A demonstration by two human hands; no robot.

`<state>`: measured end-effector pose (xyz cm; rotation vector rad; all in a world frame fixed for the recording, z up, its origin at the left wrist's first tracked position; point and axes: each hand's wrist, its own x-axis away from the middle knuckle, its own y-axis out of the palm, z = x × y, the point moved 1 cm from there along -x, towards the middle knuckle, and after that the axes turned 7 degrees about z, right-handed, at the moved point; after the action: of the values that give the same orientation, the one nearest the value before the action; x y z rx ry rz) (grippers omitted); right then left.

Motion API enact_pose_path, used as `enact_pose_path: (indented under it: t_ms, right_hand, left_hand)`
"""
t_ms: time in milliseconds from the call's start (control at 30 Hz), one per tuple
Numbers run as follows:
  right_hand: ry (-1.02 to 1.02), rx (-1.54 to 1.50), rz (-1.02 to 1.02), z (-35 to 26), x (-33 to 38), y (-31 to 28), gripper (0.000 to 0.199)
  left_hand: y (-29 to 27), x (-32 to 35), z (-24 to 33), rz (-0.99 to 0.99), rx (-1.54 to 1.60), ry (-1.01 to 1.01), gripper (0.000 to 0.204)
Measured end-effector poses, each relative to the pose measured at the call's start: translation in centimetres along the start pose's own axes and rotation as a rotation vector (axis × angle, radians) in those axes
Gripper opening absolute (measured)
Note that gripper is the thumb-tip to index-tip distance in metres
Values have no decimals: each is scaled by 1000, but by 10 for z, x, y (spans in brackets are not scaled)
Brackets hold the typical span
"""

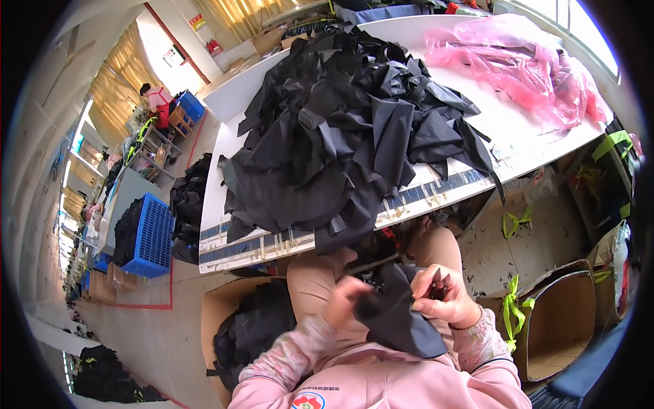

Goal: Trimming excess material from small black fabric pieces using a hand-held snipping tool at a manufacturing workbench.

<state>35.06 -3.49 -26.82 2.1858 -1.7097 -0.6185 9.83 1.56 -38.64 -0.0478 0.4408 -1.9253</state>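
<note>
Over my lap hangs a piece of thin black fabric (403, 320), creased and folded. My right hand (446, 298) is closed on its upper right edge, thumb and fingers pinched together. At the fabric's left side is my left hand (345, 300), smeared by motion, so its grip on the cloth cannot be made out. A large heap of similar black fabric pieces (320, 129) covers much of the white table (524, 146) in front of me. Some pieces droop over the table's near edge above my knees.
A cardboard box (216, 303) with black fabric stands by my left leg; another open cardboard box (562, 327) is at my right. Pink plastic sheeting (518, 65) lies on the table's far right. A blue crate (151, 235) stands at left. Farther back, a person (159, 105) works.
</note>
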Motion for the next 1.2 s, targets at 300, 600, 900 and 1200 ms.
enact_pose_path:
  t_ms: [300, 600, 900, 1200]
  right_hand:
    - [-165, 943, -247, 44, -4, -2, 21]
    - [-267, 453, 338, 48, -46, -4, 46]
    - [-61, 446, 203, 89, -60, 7, 55]
    - [99, 286, 232, 166, -21, -24, 55]
  left_hand:
    - [-102, -72, 56, 721, -194, 302, 34]
    - [-57, -46, 63, 385, 797, 88, 17]
    - [-41, -48, 74, 388, 1167, -136, 25]
    - [-59, -46, 62, 404, 1227, -123, 41]
